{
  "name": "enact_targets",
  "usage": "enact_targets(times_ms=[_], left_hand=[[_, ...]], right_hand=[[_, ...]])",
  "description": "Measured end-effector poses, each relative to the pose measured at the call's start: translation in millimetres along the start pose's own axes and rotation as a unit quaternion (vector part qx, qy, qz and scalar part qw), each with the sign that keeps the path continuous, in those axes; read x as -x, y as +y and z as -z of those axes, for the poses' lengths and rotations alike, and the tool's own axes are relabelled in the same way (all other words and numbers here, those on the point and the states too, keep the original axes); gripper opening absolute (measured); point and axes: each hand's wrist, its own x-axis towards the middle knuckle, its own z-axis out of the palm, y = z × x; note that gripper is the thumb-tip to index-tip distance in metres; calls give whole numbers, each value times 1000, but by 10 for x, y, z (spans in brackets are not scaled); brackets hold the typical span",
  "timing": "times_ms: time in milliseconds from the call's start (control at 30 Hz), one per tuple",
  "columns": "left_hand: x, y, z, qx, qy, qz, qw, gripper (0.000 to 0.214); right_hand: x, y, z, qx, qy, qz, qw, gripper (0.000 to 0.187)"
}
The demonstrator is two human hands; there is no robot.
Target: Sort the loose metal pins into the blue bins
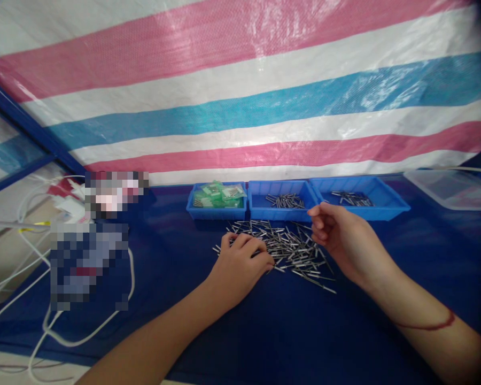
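Observation:
A loose heap of thin silvery blind rivets (292, 247) lies on the blue tabletop in front of the bins. My left hand (240, 262) rests on the left part of this heap, fingers bent and apart, the thumb stretched to the right over the rivets; some fingertips are hidden. Above the heap's right edge, my right hand (344, 240) is raised near the front of the right bin, fingers curled and thumb against the index finger. Whether anything is pinched there cannot be made out. The middle blue bin (280, 215) and the right blue bin (379, 214) each contain some rivets.
A left blue bin (216, 214) holds green-tinted plastic packets (218, 195). At the far right lies a clear plastic lid or tray (452, 190). White cables (70, 342) loop across the left side, beside blurred-out objects (88, 262). A striped plastic sheet (240, 115) hangs behind the table.

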Motion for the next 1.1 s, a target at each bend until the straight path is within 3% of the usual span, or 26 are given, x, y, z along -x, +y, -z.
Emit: enact_targets(times_ms=[133, 300, 500, 633, 700, 800, 967, 1100], left_hand=[[-4, -4, 22, 2, 7, 8, 1000, 15], [-25, -5, 100, 5, 49, 18, 999, 17], [-46, 7, 173, 50, 121, 38, 991, 13], [-36, 33, 201, 135, 168, 62, 975, 10], [-32, 44, 204, 167, 176, 77, 967, 8], [-31, 45, 193, 190, 182, 99, 960, 8], [-45, 37, 173, 205, 176, 122, 955, 7], [-59, 64, 179, 216, 159, 135, 954, 7]], right_hand=[[56, 22, -46, 47, -17, 19, 999, 23], [96, 55, -65, 189, -61, 64, 978, 29], [209, 97, -149, 339, -170, 159, 912, 27], [284, 134, -208, 383, -250, 244, 856, 18], [294, 150, -217, 387, -275, 261, 840, 14], [277, 172, -205, 383, -270, 230, 853, 17], [244, 166, -190, 299, -198, 174, 917, 19], [260, 127, -208, 229, -168, 158, 946, 15]])
